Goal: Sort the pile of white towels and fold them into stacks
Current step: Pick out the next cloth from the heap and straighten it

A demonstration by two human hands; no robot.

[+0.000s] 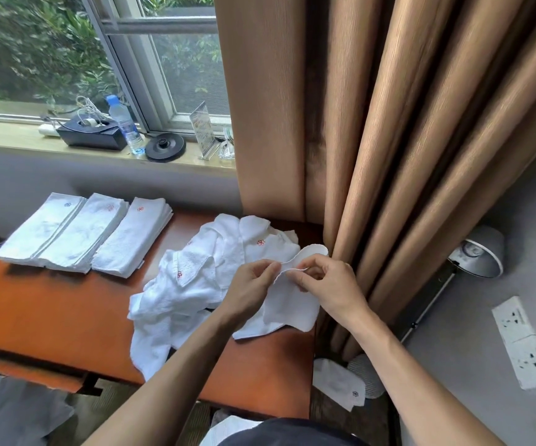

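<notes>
A loose pile of white towels with red emblems lies on the right half of the orange-brown table. I hold one small white towel lifted above the pile's right edge. My left hand pinches its top hem, and my right hand pinches the same hem a little to the right. The cloth hangs down between them. At the table's back left stand three folded stacks side by side, one with a blue emblem and two with red emblems.
A brown curtain hangs just right of my hands. The windowsill holds a black box, a water bottle and a black disc. A folded towel lies on the floor beside a lamp and wall sockets.
</notes>
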